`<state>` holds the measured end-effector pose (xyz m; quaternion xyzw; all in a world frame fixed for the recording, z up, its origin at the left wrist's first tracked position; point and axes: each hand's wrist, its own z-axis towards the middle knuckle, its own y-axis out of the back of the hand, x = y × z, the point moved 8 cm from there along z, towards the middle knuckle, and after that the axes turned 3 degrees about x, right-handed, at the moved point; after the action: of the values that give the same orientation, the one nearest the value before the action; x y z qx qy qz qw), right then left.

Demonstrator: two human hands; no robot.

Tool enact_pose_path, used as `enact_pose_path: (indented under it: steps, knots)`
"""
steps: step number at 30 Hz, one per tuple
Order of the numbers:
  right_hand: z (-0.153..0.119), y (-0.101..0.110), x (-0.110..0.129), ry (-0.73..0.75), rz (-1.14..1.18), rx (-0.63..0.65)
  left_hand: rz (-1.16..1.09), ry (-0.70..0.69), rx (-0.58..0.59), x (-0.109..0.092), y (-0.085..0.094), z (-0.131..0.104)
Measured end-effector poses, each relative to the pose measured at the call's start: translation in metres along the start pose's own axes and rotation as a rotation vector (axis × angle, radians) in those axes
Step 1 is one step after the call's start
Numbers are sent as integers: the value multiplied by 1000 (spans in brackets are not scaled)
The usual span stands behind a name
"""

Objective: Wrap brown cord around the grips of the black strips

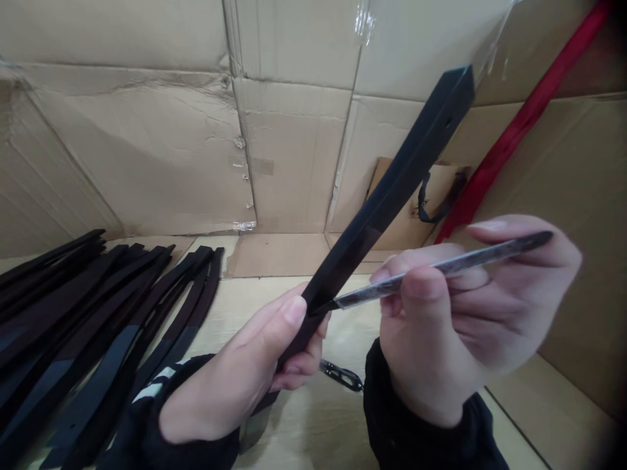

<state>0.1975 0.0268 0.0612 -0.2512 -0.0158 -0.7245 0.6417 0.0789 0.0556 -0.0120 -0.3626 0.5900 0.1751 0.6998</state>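
Note:
My left hand is closed around the lower part of a long, slightly bent black strip. The strip slants up to the right, with a small hole near its square-cut far end and a dark brownish stretch along its middle. Between the thumb and fingers of my right hand is a slim pen-like tool with a streaked grey shaft and a dark tip. I cannot tell whether it is a pen or a brush. Its tip meets the strip's face just beside my left thumb.
Several similar black strips lie in a pile on the pale tabletop at the left. Cardboard walls stand behind and at the right. A red band runs down the right side, near a dark strap loop. A small black metal tool lies below my hands.

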Motion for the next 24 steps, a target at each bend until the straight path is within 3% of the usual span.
enact_pose_path:
  steps: [19,24]
  knots:
    - [-3,2,-4,-38,-21,-27,14,34,-13,2,1,-1]
    - [-2,3,2,104,11,-69,36,29,4,-1,-1,1]
